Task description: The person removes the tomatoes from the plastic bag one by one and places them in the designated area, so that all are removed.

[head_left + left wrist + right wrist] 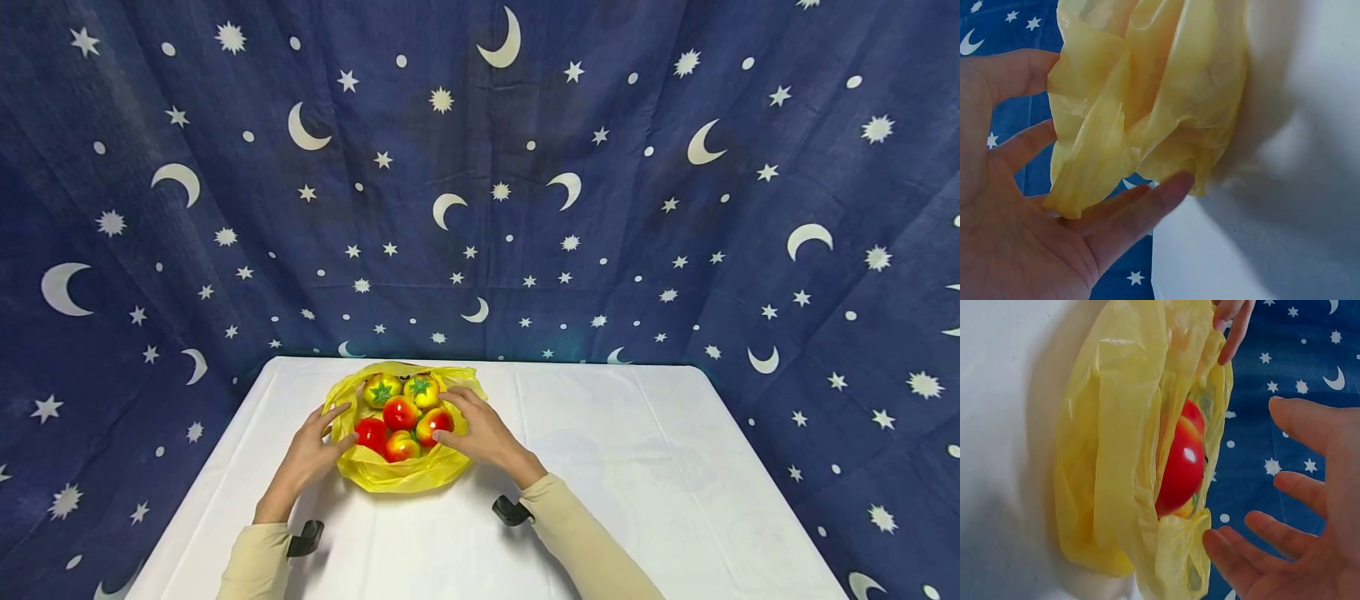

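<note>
The yellow plastic bag (405,482) of red-and-yellow fruits (400,412) lies between my hands, far left on the table (637,475), mouth upward. My left hand (309,452) touches its left side, fingers spread; my right hand (483,432), fingers apart too, is just beside its right rim.

The bag (408,478) is crinkled plastic, the fruits (401,412) glossy, the backdrop (637,250) matt cloth.
</note>
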Motion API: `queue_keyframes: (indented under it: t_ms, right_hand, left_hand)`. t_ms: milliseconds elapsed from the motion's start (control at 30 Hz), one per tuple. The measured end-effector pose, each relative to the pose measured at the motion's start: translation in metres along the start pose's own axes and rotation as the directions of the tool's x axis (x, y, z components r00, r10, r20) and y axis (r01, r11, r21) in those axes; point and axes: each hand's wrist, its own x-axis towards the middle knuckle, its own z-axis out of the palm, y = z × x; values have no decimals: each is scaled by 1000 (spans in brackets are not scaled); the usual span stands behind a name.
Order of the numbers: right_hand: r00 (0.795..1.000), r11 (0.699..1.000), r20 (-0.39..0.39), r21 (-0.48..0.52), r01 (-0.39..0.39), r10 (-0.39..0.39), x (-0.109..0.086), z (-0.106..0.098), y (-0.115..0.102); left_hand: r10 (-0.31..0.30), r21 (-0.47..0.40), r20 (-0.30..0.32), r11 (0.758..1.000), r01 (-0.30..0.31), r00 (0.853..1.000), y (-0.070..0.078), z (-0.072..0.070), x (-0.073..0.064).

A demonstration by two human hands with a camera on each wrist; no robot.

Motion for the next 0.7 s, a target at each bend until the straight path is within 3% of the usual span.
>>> queue_keyframes:
  t_ms: [267, 467, 700]
  right_hand:
    - [998, 998, 12, -20, -54, 54, 10, 10, -5]
    - [999, 999, -16, 16, -51, 52, 18, 15, -8]
    - [994, 994, 32, -11, -107, 108, 24, 20, -9]
  left_hand:
    - [-20, 17, 13, 1000, 20, 1000, -4, 2, 3]
    - [-46, 4, 30, 999, 46, 999, -6, 2, 4]
    - [-62, -15, 43, 998, 62, 997, -10, 2, 4]
